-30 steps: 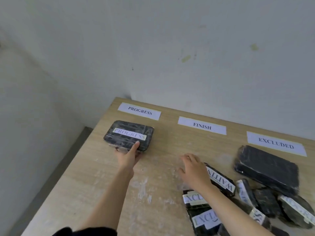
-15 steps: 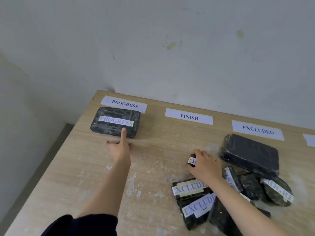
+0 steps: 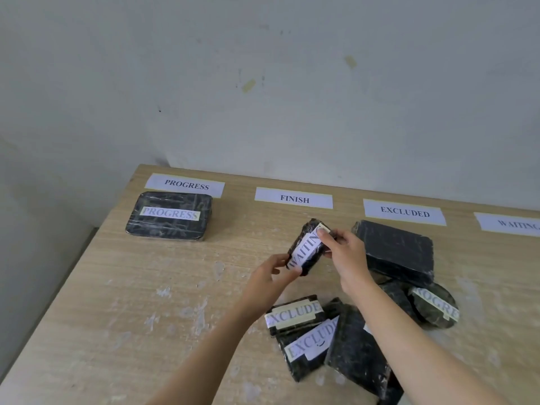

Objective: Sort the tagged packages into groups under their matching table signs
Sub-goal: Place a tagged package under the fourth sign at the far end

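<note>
Between both hands, raised just off the table [image 3: 152,287]: the WAITING-tagged package [image 3: 307,248], tilted. Left hand [image 3: 267,277] pinches its near lower end; right hand [image 3: 346,255] grips the far upper end, thumb on the tag. Both closed on it.

Far right of the right hand: WAITING sign [image 3: 515,225], cut by the frame edge. Directly beyond the right hand: EXCLUDED sign [image 3: 404,212], with a large untagged-side black package [image 3: 396,252] under it. Beyond the held package: FINISH sign [image 3: 294,198], nothing under it. Far left of the left hand: PROGRESS-tagged package [image 3: 169,215], sorted under the PROGRESS sign [image 3: 186,185].

Unsorted heap near the forearms: two EXCLUDED-tagged packages [image 3: 301,328], one PROGRESS-tagged round package [image 3: 434,305].

Risks, as judged: package sits closest to FINISH and could be set down there by mistake. Carrying rightward crosses the big black package; a low pass could knock it. Slick wrapping, fingertip hold only, so a slip during handover is possible.
</note>
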Demonstrator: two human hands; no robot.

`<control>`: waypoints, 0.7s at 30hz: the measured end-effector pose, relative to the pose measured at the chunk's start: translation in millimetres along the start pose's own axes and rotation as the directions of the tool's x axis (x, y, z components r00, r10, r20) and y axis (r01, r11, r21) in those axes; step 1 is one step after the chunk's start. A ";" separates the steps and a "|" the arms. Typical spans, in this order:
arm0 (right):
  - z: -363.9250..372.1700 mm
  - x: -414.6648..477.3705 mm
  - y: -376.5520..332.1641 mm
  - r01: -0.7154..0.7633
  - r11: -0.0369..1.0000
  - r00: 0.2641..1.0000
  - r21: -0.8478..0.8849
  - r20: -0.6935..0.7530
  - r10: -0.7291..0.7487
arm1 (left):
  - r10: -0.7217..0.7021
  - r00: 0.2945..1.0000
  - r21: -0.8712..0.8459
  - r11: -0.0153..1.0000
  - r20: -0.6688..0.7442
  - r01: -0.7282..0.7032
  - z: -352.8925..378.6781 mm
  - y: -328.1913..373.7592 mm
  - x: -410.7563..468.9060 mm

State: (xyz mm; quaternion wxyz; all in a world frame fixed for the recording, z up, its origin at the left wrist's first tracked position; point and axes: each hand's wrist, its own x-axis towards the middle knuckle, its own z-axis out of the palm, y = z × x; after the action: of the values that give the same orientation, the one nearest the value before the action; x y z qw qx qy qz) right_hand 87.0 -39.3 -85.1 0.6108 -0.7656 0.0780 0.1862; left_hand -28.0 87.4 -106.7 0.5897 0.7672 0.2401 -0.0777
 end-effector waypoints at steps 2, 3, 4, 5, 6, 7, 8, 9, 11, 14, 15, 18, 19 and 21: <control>-8.2 -2.3 -0.3 -0.047 0.989 0.999 0.139 0.015 0.046 | -0.009 1.000 -0.078 0.997 -0.006 0.009 5.7 14.7 3.0; -13.9 -4.1 -1.1 -0.060 0.977 0.998 0.202 0.023 0.056 | -0.022 0.999 -0.116 0.993 -0.035 0.017 9.2 19.6 4.5; -19.1 -5.6 -1.4 -0.075 0.959 0.997 0.272 0.034 0.068 | -0.044 0.997 -0.161 0.986 -0.067 0.033 11.8 22.8 6.4; -27.4 -6.6 -1.3 -0.093 0.934 0.995 0.344 0.048 0.081 | -0.081 0.993 -0.230 0.971 -0.082 0.060 16.2 26.3 8.4; -39.9 -7.6 -1.7 -0.111 0.906 0.994 0.409 0.064 0.092 | -0.117 0.990 -0.317 0.944 -0.079 0.086 24.3 32.8 10.1; -49.5 -8.4 -2.1 -0.125 0.885 0.992 0.449 0.079 0.100 | -0.138 0.988 -0.406 0.908 -0.069 0.098 30.3 38.0 11.7; -58.6 -8.8 -2.4 -0.135 0.871 0.990 0.473 0.088 0.106 | -0.139 0.988 -0.474 0.876 -0.065 0.092 36.3 44.1 13.0; -71.3 -8.5 -1.4 -0.139 0.858 0.990 0.494 0.090 0.109 | -0.126 0.989 -0.505 0.860 -0.071 0.073 46.1 52.9 14.2; -99.6 -8.9 2.1 -0.149 0.833 0.988 0.534 0.106 0.109 | -0.080 0.992 -0.491 0.871 -0.094 0.024 72.5 73.2 15.7; -147.8 -4.8 12.1 -0.180 0.776 0.983 0.605 0.134 0.124 | 0.015 0.992 -0.302 0.952 -0.122 -0.052 126.4 103.7 20.1; -165.2 -1.1 16.5 -0.183 0.763 0.983 0.620 0.121 0.137 | 0.048 0.992 -0.204 0.976 -0.120 -0.072 145.0 112.5 22.3; -223.5 19.7 31.9 -0.162 0.712 0.978 0.683 0.016 0.207 | 0.178 0.981 0.231 0.960 -0.079 -0.156 195.6 125.9 32.3; -243.4 29.0 38.1 -0.152 0.695 0.969 0.702 -0.032 0.244 | 0.219 0.972 0.458 0.875 -0.082 -0.158 208.5 123.5 37.8; -278.7 48.4 52.1 -0.135 0.706 0.937 0.695 -0.143 0.319 | 0.247 0.961 0.736 0.672 -0.123 -0.079 224.5 114.9 47.5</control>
State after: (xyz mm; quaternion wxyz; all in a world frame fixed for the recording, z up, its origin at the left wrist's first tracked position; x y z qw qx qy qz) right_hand 166.2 -315.4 -99.3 0.8034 -0.4931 0.3114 0.1204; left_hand 103.1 -132.7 -91.9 0.2142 0.9593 0.1814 -0.0308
